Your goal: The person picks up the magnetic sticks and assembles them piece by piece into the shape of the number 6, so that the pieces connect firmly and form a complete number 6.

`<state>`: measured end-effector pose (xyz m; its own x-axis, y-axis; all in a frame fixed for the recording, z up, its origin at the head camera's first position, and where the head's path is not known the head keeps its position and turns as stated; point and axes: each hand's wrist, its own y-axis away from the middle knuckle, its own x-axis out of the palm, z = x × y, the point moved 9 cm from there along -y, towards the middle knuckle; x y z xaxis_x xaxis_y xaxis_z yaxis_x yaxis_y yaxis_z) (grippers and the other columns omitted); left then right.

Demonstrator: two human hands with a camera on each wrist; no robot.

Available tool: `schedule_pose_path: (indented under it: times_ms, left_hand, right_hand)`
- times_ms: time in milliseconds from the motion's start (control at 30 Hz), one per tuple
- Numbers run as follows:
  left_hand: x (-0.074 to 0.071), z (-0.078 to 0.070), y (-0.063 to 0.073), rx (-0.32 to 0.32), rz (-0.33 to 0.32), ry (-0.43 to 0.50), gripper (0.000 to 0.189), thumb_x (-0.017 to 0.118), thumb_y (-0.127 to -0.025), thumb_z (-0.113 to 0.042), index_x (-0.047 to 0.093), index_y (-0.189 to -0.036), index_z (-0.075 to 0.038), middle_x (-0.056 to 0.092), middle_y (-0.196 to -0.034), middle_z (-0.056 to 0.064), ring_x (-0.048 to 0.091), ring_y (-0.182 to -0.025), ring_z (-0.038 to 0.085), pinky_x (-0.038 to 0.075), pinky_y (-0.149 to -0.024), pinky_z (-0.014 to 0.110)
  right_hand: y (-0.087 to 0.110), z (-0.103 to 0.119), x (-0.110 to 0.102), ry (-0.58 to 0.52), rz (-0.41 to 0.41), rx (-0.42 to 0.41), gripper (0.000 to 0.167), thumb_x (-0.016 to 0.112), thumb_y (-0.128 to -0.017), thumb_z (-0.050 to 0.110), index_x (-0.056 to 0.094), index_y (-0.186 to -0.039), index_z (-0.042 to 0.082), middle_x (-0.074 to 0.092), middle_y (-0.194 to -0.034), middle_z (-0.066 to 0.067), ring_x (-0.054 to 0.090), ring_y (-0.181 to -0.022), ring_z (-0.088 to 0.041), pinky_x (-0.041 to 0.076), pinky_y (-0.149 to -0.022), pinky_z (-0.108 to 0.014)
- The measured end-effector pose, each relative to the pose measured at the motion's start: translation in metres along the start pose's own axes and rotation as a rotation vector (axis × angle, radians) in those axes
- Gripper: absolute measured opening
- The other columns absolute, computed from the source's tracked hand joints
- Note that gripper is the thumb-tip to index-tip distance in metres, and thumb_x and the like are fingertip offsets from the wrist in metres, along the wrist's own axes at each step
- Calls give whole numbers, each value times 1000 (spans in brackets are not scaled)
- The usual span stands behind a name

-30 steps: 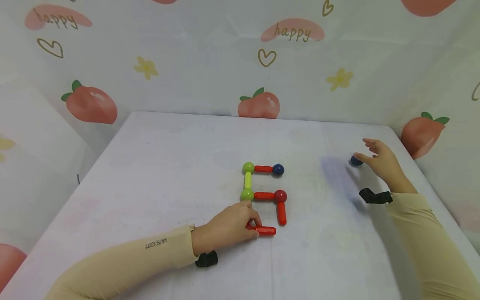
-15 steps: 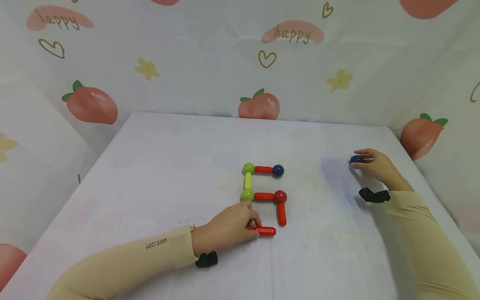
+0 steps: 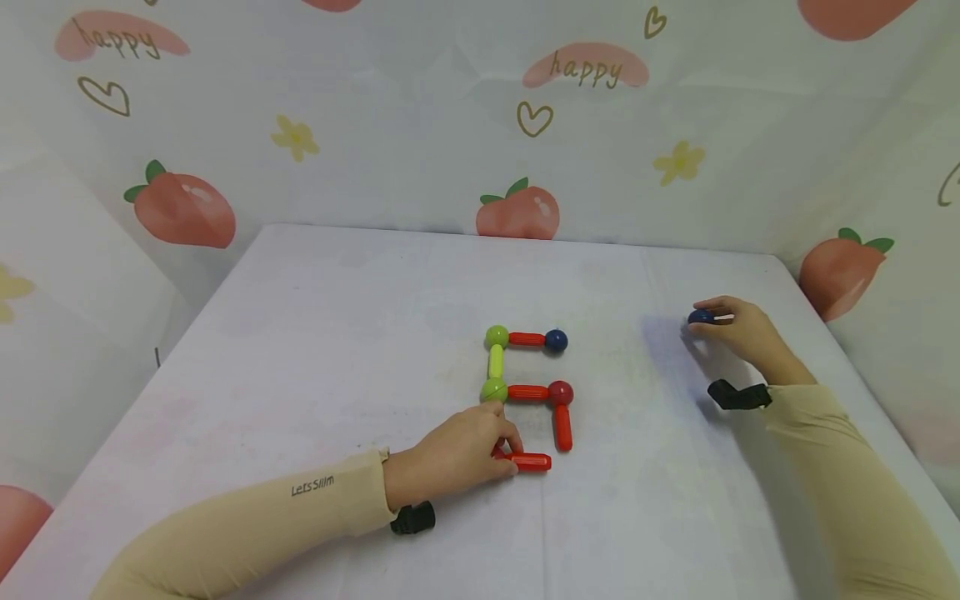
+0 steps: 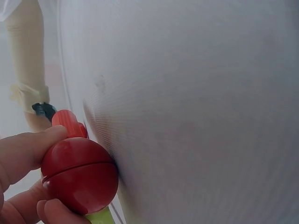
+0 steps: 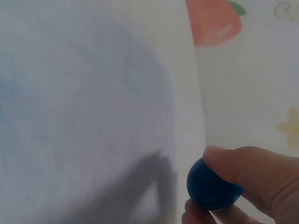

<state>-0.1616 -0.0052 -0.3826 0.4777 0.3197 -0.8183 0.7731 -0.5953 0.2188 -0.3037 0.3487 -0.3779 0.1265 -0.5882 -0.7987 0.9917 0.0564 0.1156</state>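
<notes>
My left hand (image 3: 461, 446) holds a red ball (image 4: 81, 179) low over the table, thumb on one side and fingers on the other. A red rod (image 3: 532, 462) extends to the right from that ball. Beside the fingertips lies a connected figure of magnetic balls and rods: two green balls (image 3: 497, 337), a light-green rod (image 3: 496, 362), red rods (image 3: 528, 392), a dark-red ball (image 3: 560, 393) and a blue ball (image 3: 556, 341). At the right side, my right hand (image 3: 742, 333) pinches another blue ball (image 5: 212, 186) between thumb and fingers.
A white cloth covers the table (image 3: 337, 292), its far edge meeting a backdrop (image 3: 405, 125) printed with peaches and flowers. A bluish stain (image 3: 660, 346) marks the cloth left of my right hand. Black wrist-camera mounts (image 3: 412, 518) stick out below both sleeves.
My right hand has closed its fingers on the loose blue ball and shifted it slightly left. The left hand and the joined figure have stayed in place.
</notes>
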Motion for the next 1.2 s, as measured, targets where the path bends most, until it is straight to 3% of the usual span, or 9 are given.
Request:
schedule_pose_path:
  times_ms: [167,533,933,1200]
  left_hand:
    - [0,0,0,2,-1,0,14,78,-82,-22,75,-95,-16,45,-80,-5,46,-65,6,39,-55,17]
    - [0,1,0,1,4,4,14,78,-82,-22,74,-95,-16,45,-80,-5,46,-65,6,40,-56,17]
    - [-1,0,0,7,-2,-2,14,78,-82,-22,75,-94,-16,45,-80,-5,46,-65,6,40,-56,17]
    - [0,0,-1,1,2,-11,15,79,-82,-23,75,-94,-16,46,-80,-5,46,-66,6,40,-56,17]
  right_hand:
    - [8,22,7,-34,11,-31,57,62,-95,34,48,-135,-3,51,-131,-30,48,-122,-49,39,-98,-60]
    - [41,89,39,-51,61,-141,49,67,-92,31,54,-131,4,56,-128,-23,56,-117,-43,47,-95,-55]
    - [88,143,89,-240,171,-300,37,74,-85,12,59,-119,8,63,-118,-11,62,-110,-32,55,-88,-38]
    - [116,161,118,-277,278,-405,34,77,-83,15,62,-113,12,64,-110,-4,62,-100,-18,54,-85,-24]
